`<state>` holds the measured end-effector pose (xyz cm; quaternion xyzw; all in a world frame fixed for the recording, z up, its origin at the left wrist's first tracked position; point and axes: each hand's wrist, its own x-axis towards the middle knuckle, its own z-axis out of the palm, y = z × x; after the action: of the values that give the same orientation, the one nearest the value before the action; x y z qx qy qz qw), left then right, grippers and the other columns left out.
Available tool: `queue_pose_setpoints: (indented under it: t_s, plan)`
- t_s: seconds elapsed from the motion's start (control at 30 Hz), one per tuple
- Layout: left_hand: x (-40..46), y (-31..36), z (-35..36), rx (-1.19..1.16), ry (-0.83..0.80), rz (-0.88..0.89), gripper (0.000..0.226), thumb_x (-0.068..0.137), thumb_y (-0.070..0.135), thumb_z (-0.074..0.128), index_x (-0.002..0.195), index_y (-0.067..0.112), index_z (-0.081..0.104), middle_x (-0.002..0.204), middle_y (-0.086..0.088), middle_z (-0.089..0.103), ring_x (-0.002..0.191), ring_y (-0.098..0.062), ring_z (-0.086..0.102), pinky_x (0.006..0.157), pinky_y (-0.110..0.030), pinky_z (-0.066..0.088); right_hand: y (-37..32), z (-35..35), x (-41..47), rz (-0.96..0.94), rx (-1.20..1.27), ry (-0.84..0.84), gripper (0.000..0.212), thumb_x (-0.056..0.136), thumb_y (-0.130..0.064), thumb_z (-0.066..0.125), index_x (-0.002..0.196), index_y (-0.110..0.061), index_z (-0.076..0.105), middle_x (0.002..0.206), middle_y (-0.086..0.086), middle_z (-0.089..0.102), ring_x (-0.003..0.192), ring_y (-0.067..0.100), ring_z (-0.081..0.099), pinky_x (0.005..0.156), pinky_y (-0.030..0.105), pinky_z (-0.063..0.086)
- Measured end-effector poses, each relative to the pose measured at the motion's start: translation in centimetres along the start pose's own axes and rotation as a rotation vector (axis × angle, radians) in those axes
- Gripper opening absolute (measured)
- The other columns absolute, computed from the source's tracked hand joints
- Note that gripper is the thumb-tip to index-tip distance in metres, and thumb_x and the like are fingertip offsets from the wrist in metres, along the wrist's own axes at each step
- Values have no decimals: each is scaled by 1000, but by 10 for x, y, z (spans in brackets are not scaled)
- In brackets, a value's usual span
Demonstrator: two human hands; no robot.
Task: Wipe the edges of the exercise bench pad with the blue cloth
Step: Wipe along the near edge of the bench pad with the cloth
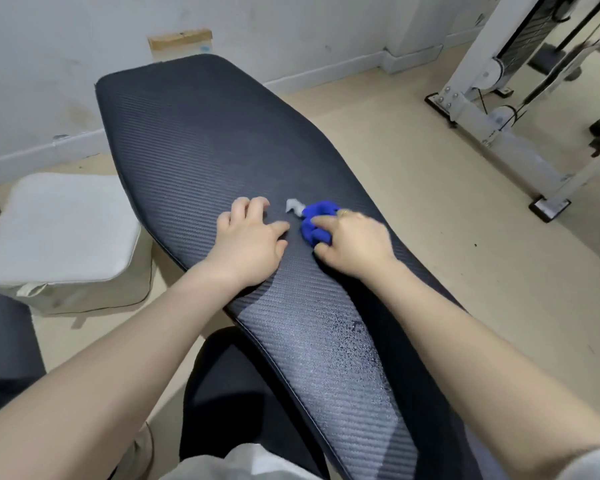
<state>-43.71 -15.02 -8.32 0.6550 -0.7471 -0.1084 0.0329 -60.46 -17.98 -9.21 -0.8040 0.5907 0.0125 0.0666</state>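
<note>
The black textured exercise bench pad (194, 140) runs from the near right up to the far left. A bunched blue cloth (314, 220) with a small white tag lies on the pad's middle, toward its right side. My right hand (352, 242) grips the cloth and presses it on the pad. To the left of the cloth, my left hand (252, 237) rests on the pad with fingers curled, holding nothing. A wet, speckled patch shows on the pad's near part.
A white cushioned box (63, 233) stands on the floor left of the bench. A white cable machine frame (492, 109) fills the far right. A cardboard piece (181, 43) leans on the wall behind the pad. Beige floor lies right of the bench.
</note>
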Motion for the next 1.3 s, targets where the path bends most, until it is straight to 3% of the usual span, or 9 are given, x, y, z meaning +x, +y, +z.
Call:
queue_pose_setpoints:
  t_s: [0.13, 0.3, 0.43, 0.57, 0.73, 0.9, 0.97, 1.13, 1.3]
  plan:
    - [-22, -13, 9, -176, 120, -236, 50, 96, 36, 42, 145, 27, 33, 159, -7, 9, 144, -30, 4, 115, -45, 9, 2, 2, 29, 112, -15, 107, 30, 81, -29, 48, 107, -27, 62, 111, 4, 61, 98, 29, 59, 68, 29, 39]
    - [-45, -34, 25, -166, 213, -441, 52, 98, 32, 39, 148, 32, 25, 159, -14, -13, 146, -37, -4, 116, -49, 4, -67, 6, -24, -479, 26, 36, 23, 76, -33, 58, 97, -26, 64, 90, 4, 62, 83, 28, 63, 59, 28, 31]
    - [-49, -34, 24, -542, 205, -660, 64, 99, 32, 36, 152, 12, 7, 159, -16, -13, 147, -31, -6, 119, -44, 1, -53, 1, 10, -252, 64, -51, 28, 83, -33, 50, 109, -29, 61, 105, 0, 60, 100, 26, 57, 67, 29, 38]
    - [-64, -33, 31, -904, 139, -668, 66, 101, 37, 27, 151, 4, 0, 161, -8, -7, 149, -19, -3, 122, -37, 2, -60, 1, 28, -143, 73, -12, 19, 81, -27, 51, 96, -22, 62, 101, 3, 62, 89, 28, 55, 63, 29, 35]
    - [-68, -39, 29, -1028, 167, -694, 61, 100, 41, 22, 150, 7, 14, 162, 1, 1, 148, -9, 3, 121, -30, 3, -90, 8, -39, -504, 98, -100, 26, 79, -33, 52, 104, -30, 59, 103, 2, 61, 95, 30, 60, 64, 30, 35]
    - [-69, -33, 30, -972, 138, -670, 61, 101, 40, 20, 149, 4, 13, 161, 0, -12, 148, -8, -5, 120, -30, 3, -86, 9, -12, -301, 160, -79, 19, 79, -31, 51, 94, -26, 62, 93, 0, 61, 97, 31, 57, 66, 32, 40]
    - [-70, -34, 27, -996, 142, -638, 59, 101, 38, 17, 149, 3, 14, 161, -1, -9, 148, -12, -5, 121, -35, 4, -92, 9, -13, -275, 131, 2, 9, 78, -28, 50, 82, -23, 56, 86, -1, 58, 91, 31, 59, 59, 30, 34]
    - [-83, -30, 22, -1310, 159, -742, 53, 101, 35, 24, 152, 26, 12, 157, 13, 16, 145, -8, 16, 118, -33, 11, -89, 6, -88, -468, 104, -127, 27, 81, -36, 50, 105, -34, 59, 91, -3, 54, 91, 27, 59, 64, 29, 37]
    - [-95, -8, 28, -1499, 25, -892, 51, 97, 36, 37, 145, 20, 32, 150, 3, 41, 137, -18, 39, 114, -38, 27, -67, 9, -78, -169, 112, -87, 27, 81, -33, 50, 107, -36, 59, 83, -6, 43, 92, 26, 57, 64, 28, 34]
